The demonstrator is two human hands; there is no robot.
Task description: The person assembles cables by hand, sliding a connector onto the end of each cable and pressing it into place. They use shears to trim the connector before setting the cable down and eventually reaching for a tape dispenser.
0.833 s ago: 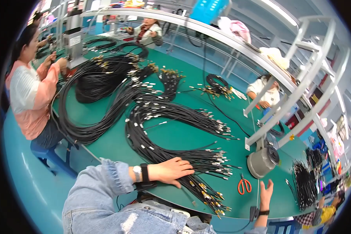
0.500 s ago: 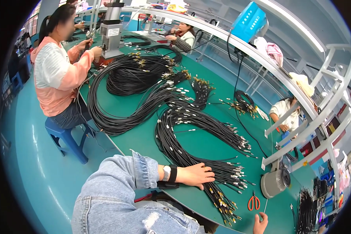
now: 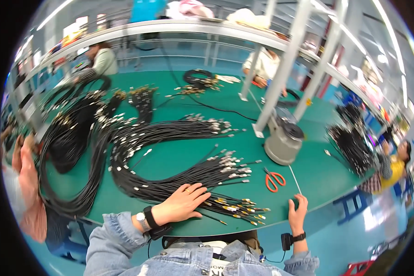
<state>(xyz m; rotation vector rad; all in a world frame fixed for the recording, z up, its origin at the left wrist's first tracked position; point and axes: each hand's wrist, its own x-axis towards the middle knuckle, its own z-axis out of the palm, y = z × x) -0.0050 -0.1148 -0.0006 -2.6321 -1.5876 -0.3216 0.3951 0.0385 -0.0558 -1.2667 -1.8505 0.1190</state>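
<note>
A thick bundle of thin black cables (image 3: 170, 180) curves across the green table, with metal connector ends fanned out to the right. My left hand (image 3: 181, 202) lies flat on its near strands, fingers stretched out, beside a group of gold-coloured ends (image 3: 238, 209). At the table's front edge, my right hand (image 3: 298, 211) is raised with thumb and fingers apart, slightly bent; nothing shows in it. Closest to that hand is a pair of orange-handled scissors (image 3: 275, 181), lying on the table between it and the cable ends.
A round grey motor-like device (image 3: 284, 143) stands behind the scissors, by the white posts (image 3: 280, 69) of a raised shelf. More black cables (image 3: 71, 142) lie at left, a coil (image 3: 198, 78) at the back and a heap (image 3: 352, 149) at right. Co-workers sit around.
The view has swung to the right, so the whole right hand and wrist now show. My left hand still rests on the cables, and the scissors lie where they were.
</note>
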